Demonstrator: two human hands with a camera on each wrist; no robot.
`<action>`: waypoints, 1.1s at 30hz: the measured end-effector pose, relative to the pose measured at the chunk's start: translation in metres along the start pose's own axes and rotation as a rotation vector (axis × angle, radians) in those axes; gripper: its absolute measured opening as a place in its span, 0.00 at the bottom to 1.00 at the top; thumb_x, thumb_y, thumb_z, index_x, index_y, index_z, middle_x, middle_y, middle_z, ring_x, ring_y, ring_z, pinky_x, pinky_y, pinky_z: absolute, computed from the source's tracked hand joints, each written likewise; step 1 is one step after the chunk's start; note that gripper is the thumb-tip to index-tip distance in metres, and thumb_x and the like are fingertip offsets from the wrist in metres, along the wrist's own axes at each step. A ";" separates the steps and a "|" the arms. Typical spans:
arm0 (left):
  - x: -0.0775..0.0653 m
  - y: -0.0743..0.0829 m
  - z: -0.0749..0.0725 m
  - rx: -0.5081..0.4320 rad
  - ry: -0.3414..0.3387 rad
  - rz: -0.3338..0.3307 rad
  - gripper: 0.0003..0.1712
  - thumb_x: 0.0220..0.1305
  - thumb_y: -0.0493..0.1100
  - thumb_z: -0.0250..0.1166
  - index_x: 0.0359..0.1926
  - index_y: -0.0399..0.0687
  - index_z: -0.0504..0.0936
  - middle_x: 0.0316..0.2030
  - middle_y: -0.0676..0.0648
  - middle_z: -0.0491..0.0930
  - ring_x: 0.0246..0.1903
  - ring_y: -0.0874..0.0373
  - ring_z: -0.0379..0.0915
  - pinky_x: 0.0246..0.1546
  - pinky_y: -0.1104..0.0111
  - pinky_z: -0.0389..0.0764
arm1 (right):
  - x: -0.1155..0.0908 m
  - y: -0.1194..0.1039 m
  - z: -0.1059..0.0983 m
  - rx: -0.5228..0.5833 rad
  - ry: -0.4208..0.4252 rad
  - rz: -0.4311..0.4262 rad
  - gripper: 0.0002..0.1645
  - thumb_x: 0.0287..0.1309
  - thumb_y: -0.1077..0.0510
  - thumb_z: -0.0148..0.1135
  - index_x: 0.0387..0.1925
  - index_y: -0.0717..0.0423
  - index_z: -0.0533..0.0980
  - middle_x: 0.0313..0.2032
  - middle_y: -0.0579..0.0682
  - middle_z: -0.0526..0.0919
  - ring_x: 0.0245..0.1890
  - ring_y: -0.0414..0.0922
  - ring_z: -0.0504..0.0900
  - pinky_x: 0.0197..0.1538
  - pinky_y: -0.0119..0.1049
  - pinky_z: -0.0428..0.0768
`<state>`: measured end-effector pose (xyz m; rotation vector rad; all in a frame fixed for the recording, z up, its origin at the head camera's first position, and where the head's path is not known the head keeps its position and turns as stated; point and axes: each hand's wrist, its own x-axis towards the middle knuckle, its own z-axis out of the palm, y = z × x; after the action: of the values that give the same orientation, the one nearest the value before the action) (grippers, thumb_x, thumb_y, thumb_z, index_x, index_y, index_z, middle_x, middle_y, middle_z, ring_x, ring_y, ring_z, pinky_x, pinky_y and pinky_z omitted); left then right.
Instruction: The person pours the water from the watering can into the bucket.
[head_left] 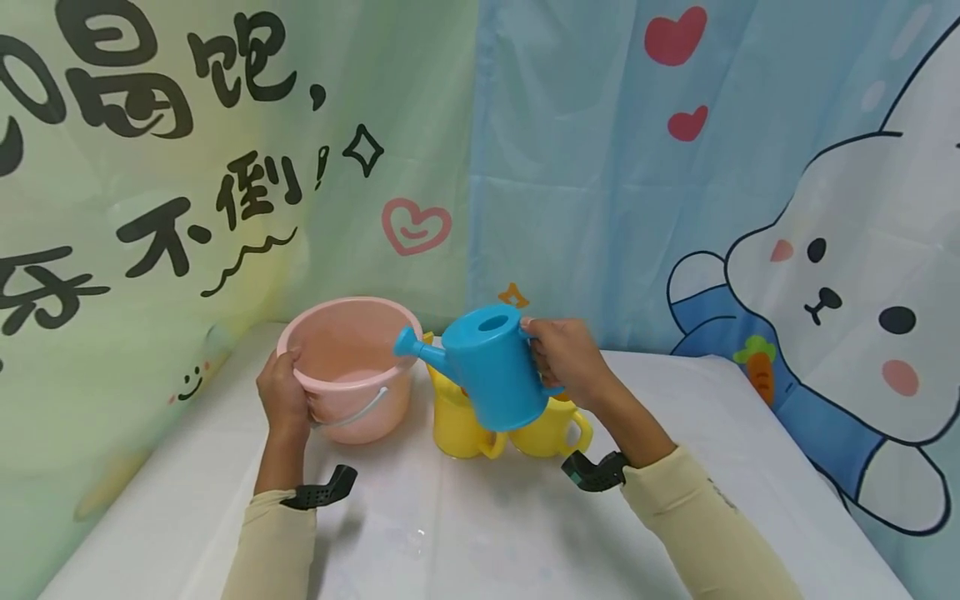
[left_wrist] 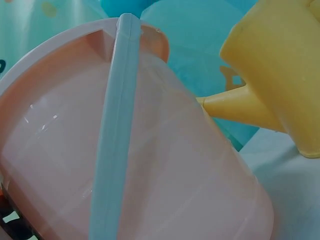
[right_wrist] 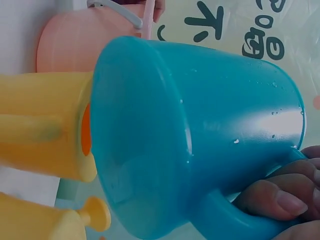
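Observation:
In the head view my right hand (head_left: pixel 562 358) grips the handle of a blue watering can (head_left: pixel 498 367), tilted so its spout points left over the rim of a pink bucket (head_left: pixel 382 421). Water drops dot the can's side in the right wrist view, where fingers (right_wrist: pixel 287 200) curl round its handle. My left hand (head_left: pixel 285 392) holds the bucket by its left rim; the bucket stands on the table, its pale handle (left_wrist: pixel 115 130) hanging down on the near side. Whether water leaves the spout, I cannot tell.
Two yellow watering cans, one (head_left: pixel 457 425) beside the bucket and another (head_left: pixel 547 429) to its right, stand behind and below the blue can. A white cloth covers the table (head_left: pixel 465 533). Printed curtains (head_left: pixel 555 167) hang along the back and sides.

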<state>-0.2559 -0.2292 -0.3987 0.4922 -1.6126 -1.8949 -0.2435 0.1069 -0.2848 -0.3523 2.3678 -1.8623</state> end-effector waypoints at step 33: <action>-0.003 0.002 0.001 -0.003 0.012 0.011 0.20 0.60 0.45 0.50 0.49 0.41 0.76 0.47 0.42 0.74 0.46 0.48 0.67 0.47 0.62 0.66 | 0.008 -0.023 0.023 -0.203 -0.060 0.075 0.29 0.57 0.39 0.47 0.15 0.56 0.55 0.11 0.49 0.51 0.10 0.43 0.51 0.14 0.33 0.58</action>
<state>-0.2543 -0.2268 -0.3964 0.4911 -1.6015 -1.8831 -0.2431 0.0777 -0.2678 -0.3272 2.4979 -1.5620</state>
